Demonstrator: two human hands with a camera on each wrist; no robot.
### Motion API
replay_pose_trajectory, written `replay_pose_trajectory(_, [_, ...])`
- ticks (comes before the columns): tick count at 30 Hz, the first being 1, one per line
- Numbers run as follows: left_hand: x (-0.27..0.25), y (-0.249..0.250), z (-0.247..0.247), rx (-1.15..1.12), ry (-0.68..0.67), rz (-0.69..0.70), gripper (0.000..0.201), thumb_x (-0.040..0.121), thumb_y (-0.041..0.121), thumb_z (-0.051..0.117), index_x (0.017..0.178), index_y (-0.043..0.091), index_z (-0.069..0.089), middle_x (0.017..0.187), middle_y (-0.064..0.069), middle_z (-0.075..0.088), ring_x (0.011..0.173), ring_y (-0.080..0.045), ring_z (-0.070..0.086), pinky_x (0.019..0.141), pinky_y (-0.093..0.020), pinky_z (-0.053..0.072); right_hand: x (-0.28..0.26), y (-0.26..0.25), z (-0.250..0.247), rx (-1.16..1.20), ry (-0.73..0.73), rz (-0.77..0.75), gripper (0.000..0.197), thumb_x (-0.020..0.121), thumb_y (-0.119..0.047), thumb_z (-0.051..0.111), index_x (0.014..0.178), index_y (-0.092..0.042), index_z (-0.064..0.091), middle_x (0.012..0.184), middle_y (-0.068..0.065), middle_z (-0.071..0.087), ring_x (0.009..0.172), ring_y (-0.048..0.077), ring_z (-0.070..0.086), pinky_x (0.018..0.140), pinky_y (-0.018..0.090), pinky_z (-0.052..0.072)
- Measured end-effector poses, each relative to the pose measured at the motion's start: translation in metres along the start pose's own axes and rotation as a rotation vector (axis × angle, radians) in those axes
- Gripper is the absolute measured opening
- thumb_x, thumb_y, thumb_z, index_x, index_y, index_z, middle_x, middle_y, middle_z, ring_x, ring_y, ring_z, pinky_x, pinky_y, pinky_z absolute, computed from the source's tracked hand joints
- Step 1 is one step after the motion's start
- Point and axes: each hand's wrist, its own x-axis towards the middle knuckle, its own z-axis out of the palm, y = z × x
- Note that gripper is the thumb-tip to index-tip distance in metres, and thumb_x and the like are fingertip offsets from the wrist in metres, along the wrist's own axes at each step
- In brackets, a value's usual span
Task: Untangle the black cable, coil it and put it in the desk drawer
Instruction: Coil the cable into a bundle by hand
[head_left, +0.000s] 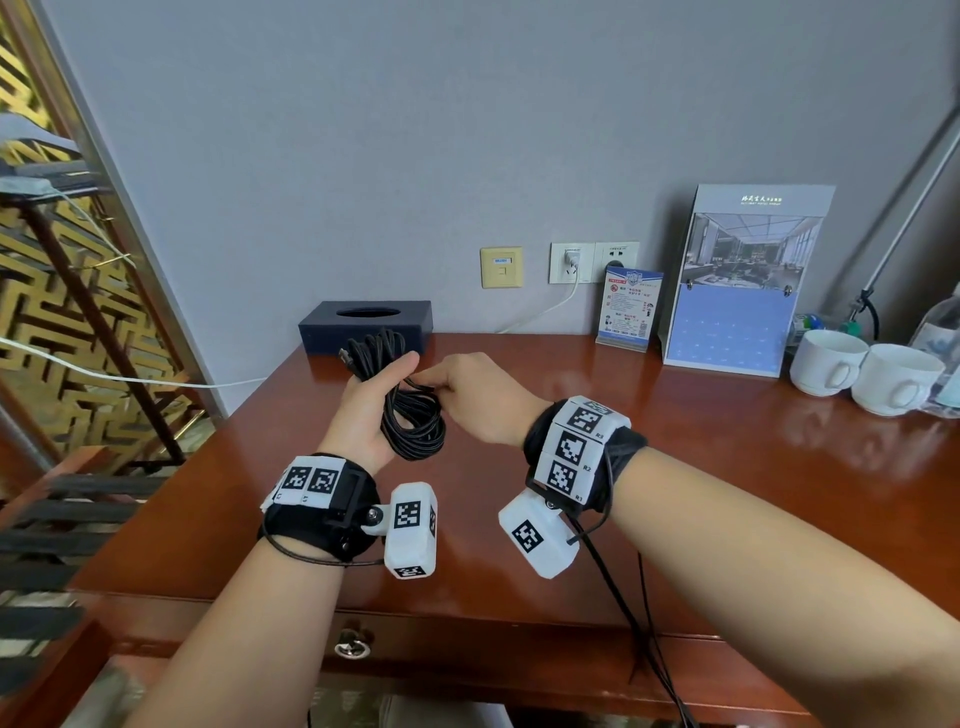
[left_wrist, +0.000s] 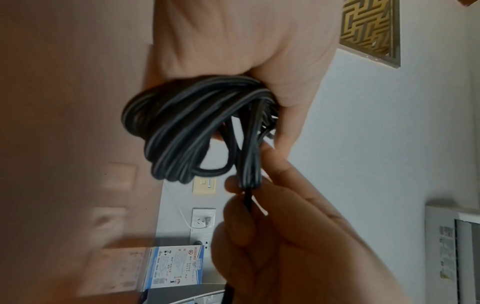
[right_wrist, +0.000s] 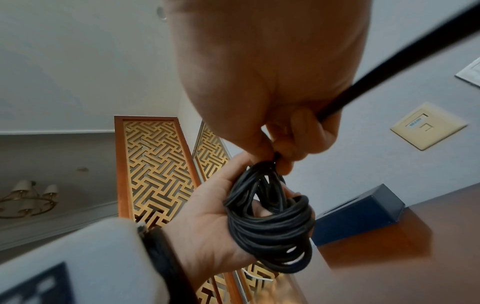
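The black cable (head_left: 410, 415) is gathered into a loose coil of several loops, held above the brown desk (head_left: 675, 467). My left hand (head_left: 371, 405) grips the coil (left_wrist: 182, 127) across its palm, thumb over the top. My right hand (head_left: 470, 397) pinches a strand of the cable (right_wrist: 276, 159) at the coil's upper side, fingers curled. The cable's plug end sticks up behind the left thumb. The desk drawer (head_left: 467, 644) sits shut under the desk's front edge, with a metal ring pull (head_left: 352, 647).
A dark tissue box (head_left: 366, 325) stands at the back of the desk. A leaflet stand (head_left: 626, 309), a calendar (head_left: 737, 280), two white cups (head_left: 862, 371) and a water bottle (head_left: 943, 332) line the back right. A white cord (head_left: 550, 306) runs from the wall socket.
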Motion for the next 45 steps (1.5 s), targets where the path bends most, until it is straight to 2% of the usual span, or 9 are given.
replay_pose_trajectory(6, [-0.001, 0.000, 0.002, 0.011, 0.146, -0.001, 0.072, 0.068, 0.011, 0.086, 0.133, 0.000, 0.054, 0.124, -0.028, 0.060, 0.110, -0.042, 0.064, 0.082, -0.048, 0.056, -0.001, -0.005, 0.000, -0.024, -0.016, 0.024, 0.043, 0.091, 0.004, 0.038, 0.109, -0.015, 0.072, 0.079, 0.000, 0.037, 0.078, 0.018, 0.043, 0.066, 0.023, 0.035])
replay_pose_trajectory(13, [0.000, -0.003, 0.006, 0.090, 0.304, 0.059, 0.072, 0.066, 0.003, 0.080, 0.132, 0.005, 0.050, 0.116, -0.023, 0.065, 0.089, -0.033, 0.072, 0.064, -0.041, 0.059, -0.001, -0.010, 0.003, -0.051, -0.075, -0.014, 0.037, 0.089, 0.004, 0.048, 0.063, -0.022, 0.056, 0.069, 0.005, 0.055, 0.070, 0.022, 0.059, 0.074, 0.040, 0.052])
replay_pose_trajectory(20, [0.006, -0.005, -0.004, 0.030, 0.503, 0.139, 0.063, 0.075, -0.011, 0.052, 0.134, 0.009, 0.040, 0.104, -0.018, 0.055, 0.076, -0.028, 0.062, 0.056, -0.035, 0.053, -0.010, -0.017, 0.003, 0.230, -0.150, 0.123, 0.042, 0.094, 0.001, 0.053, 0.135, -0.008, 0.055, 0.092, 0.002, 0.063, 0.053, 0.007, 0.059, 0.048, 0.010, 0.042])
replay_pose_trajectory(26, [0.013, 0.027, -0.029, -0.076, 0.719, 0.316, 0.070, 0.065, -0.010, 0.051, 0.133, 0.002, 0.041, 0.121, -0.021, 0.059, 0.083, -0.026, 0.067, 0.053, -0.033, 0.055, -0.027, -0.005, -0.019, 0.485, -0.235, 0.218, 0.029, 0.098, -0.001, 0.048, 0.126, 0.001, 0.057, 0.079, 0.010, 0.065, 0.043, 0.010, 0.045, 0.041, 0.019, 0.039])
replay_pose_trajectory(31, [0.009, 0.047, -0.040, -0.077, 0.783, 0.386, 0.024, 0.079, -0.009, 0.049, 0.092, 0.008, 0.040, 0.088, -0.007, 0.052, 0.066, -0.014, 0.059, 0.054, -0.031, 0.051, -0.032, 0.002, -0.038, 0.437, -0.393, 0.239, 0.025, 0.102, -0.013, 0.049, 0.118, -0.004, 0.066, 0.067, 0.010, 0.063, 0.038, 0.013, 0.041, 0.038, 0.020, 0.029])
replay_pose_trajectory(34, [0.016, 0.054, -0.060, -0.058, 0.829, 0.421, 0.053, 0.057, 0.002, 0.059, 0.108, 0.003, 0.048, 0.103, -0.013, 0.060, 0.077, -0.026, 0.068, 0.057, -0.036, 0.056, -0.031, 0.000, -0.048, 0.297, -0.420, 0.241, 0.025, 0.101, -0.022, 0.052, 0.115, -0.012, 0.070, 0.062, 0.006, 0.062, 0.041, 0.012, 0.043, 0.044, 0.021, 0.034])
replay_pose_trajectory(36, [0.018, 0.055, -0.068, -0.010, 0.796, 0.395, 0.074, 0.051, 0.003, 0.059, 0.124, 0.002, 0.045, 0.109, -0.014, 0.062, 0.079, -0.025, 0.069, 0.055, -0.035, 0.056, -0.027, 0.000, -0.054, 0.142, -0.359, 0.200, 0.021, 0.099, -0.023, 0.056, 0.107, -0.015, 0.074, 0.058, -0.002, 0.062, 0.049, 0.001, 0.052, 0.062, 0.021, 0.043])
replay_pose_trajectory(38, [0.013, 0.055, -0.062, 0.043, 0.696, 0.352, 0.051, 0.063, -0.002, 0.056, 0.113, 0.004, 0.048, 0.096, -0.010, 0.059, 0.072, -0.019, 0.064, 0.053, -0.027, 0.053, -0.019, 0.002, -0.057, 0.031, -0.269, 0.179, 0.015, 0.095, -0.021, 0.061, 0.096, -0.017, 0.076, 0.055, -0.008, 0.063, 0.060, -0.010, 0.057, 0.081, 0.021, 0.043])
replay_pose_trajectory(45, [0.003, 0.039, -0.030, 0.381, 0.320, 0.283, 0.042, 0.076, -0.013, 0.051, 0.109, 0.013, 0.050, 0.090, -0.011, 0.056, 0.073, -0.021, 0.059, 0.052, -0.027, 0.047, -0.002, -0.007, -0.063, -0.304, 0.007, 0.019, 0.012, 0.093, -0.022, 0.065, 0.094, -0.019, 0.076, 0.081, -0.019, 0.065, 0.076, 0.005, 0.057, 0.075, 0.021, 0.040])
